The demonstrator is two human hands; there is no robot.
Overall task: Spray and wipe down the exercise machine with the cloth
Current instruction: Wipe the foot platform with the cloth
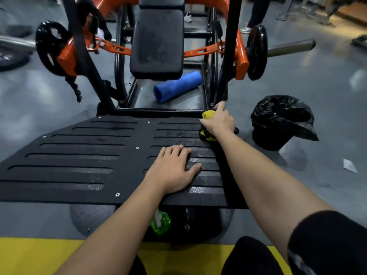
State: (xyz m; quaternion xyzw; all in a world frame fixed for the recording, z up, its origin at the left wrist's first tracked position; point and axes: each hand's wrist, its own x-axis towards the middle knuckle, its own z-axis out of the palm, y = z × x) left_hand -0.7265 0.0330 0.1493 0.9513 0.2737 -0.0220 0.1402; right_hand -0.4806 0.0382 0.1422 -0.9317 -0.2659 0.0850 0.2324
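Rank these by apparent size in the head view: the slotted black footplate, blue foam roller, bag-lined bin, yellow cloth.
1. footplate, nearest the camera
2. bin
3. foam roller, farther off
4. cloth, mostly hidden in the right hand, so unsure

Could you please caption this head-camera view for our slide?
Right hand grips a yellow-and-black cloth at the far right corner of the black slotted metal footplate; left hand rests flat on the plate.
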